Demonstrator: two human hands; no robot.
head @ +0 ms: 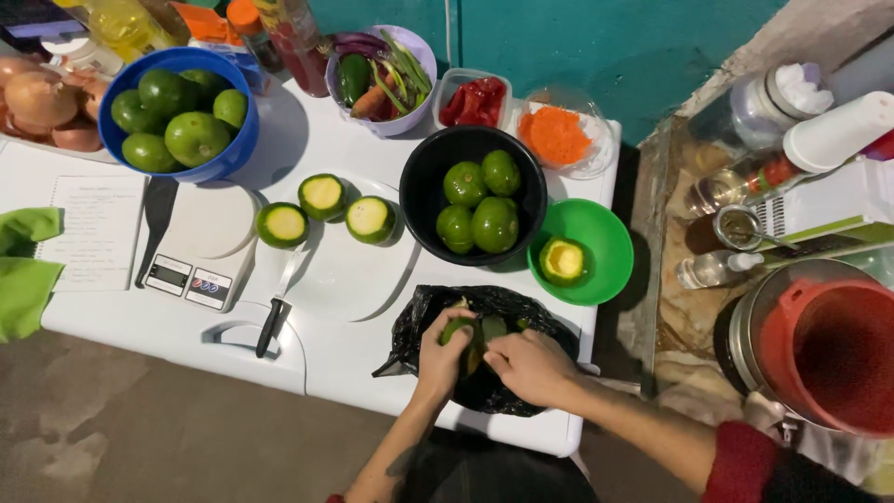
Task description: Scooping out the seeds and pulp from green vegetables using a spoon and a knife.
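My left hand point(440, 356) grips a green fruit point(456, 329) over an open black plastic bag point(424, 312) at the table's near edge. My right hand point(531, 365) is closed next to it, fingers on the fruit's green peel point(493, 326). A peeled yellowish fruit point(562, 260) lies in a green bowl point(605, 228) just beyond the bag. A black bowl point(424, 186) holds several whole green fruits. Three fruits with cut tops point(323, 197) stand on the white cutting board point(345, 270), with a black-handled knife point(272, 321) beside them.
A blue bowl point(233, 154) of green fruits stands at the back left, a white kitchen scale point(200, 247) and a notebook point(93, 228) near it. Containers of vegetables, red pepper point(475, 101) and grated carrot point(555, 135) line the back. A red bucket point(829, 354) sits to the right.
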